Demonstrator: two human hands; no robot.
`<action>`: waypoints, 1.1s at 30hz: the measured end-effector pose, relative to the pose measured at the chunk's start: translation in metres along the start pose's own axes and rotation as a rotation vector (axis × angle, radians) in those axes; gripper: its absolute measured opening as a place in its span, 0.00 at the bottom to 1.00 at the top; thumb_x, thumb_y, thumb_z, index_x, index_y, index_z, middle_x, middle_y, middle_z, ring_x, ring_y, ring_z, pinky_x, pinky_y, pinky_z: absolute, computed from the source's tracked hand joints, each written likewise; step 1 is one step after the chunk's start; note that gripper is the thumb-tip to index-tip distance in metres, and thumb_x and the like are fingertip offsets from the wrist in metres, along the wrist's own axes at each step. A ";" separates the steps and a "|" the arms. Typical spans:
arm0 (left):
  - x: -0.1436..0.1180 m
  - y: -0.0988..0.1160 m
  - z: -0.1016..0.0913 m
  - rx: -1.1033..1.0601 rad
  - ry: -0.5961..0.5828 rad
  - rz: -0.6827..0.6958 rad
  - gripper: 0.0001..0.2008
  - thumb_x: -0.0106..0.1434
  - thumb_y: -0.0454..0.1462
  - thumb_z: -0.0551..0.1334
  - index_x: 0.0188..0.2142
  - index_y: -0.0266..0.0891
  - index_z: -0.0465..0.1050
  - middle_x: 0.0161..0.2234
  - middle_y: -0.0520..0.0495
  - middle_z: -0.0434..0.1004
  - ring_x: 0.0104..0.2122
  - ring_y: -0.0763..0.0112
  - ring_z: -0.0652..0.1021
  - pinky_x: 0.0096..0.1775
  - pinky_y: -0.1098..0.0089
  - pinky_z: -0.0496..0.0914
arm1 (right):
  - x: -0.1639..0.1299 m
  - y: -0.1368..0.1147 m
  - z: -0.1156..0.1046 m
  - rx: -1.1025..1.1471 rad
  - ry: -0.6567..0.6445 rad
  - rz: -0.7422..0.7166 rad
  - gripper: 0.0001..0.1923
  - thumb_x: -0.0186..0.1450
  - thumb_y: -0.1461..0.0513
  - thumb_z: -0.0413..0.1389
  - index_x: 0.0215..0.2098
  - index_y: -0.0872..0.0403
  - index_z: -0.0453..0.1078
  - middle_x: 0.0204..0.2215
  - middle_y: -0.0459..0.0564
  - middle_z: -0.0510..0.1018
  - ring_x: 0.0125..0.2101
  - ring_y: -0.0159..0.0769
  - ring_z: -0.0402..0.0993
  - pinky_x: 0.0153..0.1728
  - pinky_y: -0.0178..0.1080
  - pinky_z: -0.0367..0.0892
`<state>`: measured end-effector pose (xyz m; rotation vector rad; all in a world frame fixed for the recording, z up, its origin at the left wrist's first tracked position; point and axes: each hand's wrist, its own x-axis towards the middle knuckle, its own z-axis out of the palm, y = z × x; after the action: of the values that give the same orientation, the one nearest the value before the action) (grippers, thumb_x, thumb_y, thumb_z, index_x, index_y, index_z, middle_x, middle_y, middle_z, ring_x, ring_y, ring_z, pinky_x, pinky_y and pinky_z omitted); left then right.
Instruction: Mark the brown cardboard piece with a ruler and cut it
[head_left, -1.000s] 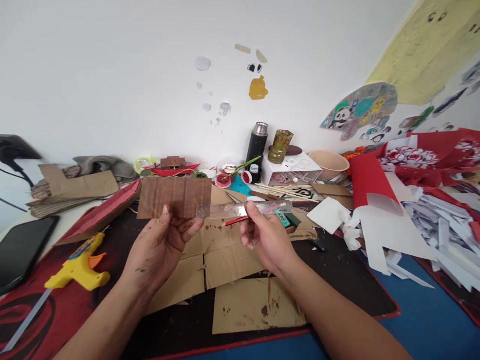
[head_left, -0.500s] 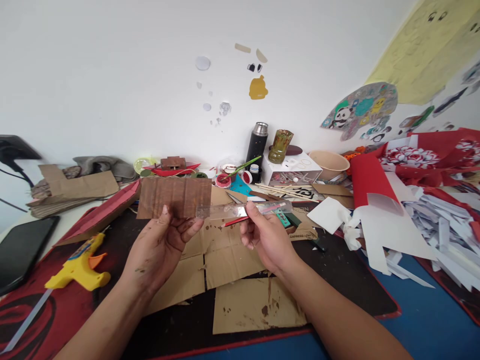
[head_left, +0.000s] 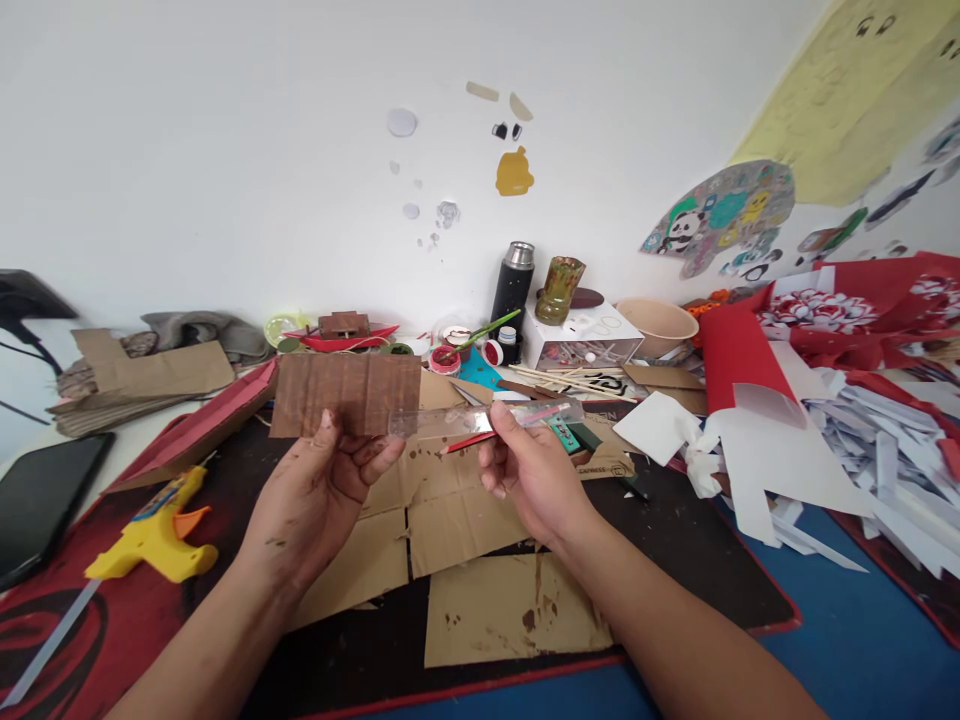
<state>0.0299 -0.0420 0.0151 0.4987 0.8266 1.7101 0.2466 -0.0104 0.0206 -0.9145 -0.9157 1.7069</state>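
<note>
Head view | left hand (head_left: 307, 500) pinches brown card (head_left: 345, 388) above cardboard (head_left: 469, 530) | right hand (head_left: 534, 475) grips clear ruler (head_left: 442, 424) and red pencil (head_left: 463, 443), ruler end overlapping card | red pot (head_left: 445, 366): green stick (head_left: 491, 328) leaning in | white box (head_left: 555, 334): thin sticks inside

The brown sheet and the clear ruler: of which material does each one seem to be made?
Brown sheet: probably cardboard with a painted finish, judging by its creases and uneven streaks.
Clear ruler: likely glossy plastic, since what lies behind shows through and it catches light.
</note>
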 end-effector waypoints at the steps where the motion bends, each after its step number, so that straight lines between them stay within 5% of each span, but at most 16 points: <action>1: 0.000 0.000 0.000 -0.001 0.001 0.004 0.21 0.49 0.46 0.88 0.35 0.44 0.84 0.30 0.53 0.89 0.31 0.65 0.90 0.42 0.66 0.89 | 0.000 0.000 0.000 -0.002 0.000 -0.001 0.34 0.55 0.33 0.75 0.29 0.52 0.75 0.21 0.43 0.77 0.16 0.28 0.68 0.16 0.33 0.55; 33: -0.001 0.002 0.005 -0.022 0.040 -0.031 0.24 0.43 0.44 0.90 0.35 0.43 0.84 0.31 0.52 0.90 0.31 0.62 0.90 0.41 0.65 0.89 | -0.002 0.000 0.000 0.004 0.002 0.007 0.35 0.54 0.33 0.76 0.28 0.53 0.75 0.21 0.43 0.77 0.16 0.27 0.68 0.17 0.33 0.55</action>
<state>0.0325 -0.0414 0.0196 0.4360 0.8386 1.7039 0.2468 -0.0119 0.0210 -0.9178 -0.9081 1.7129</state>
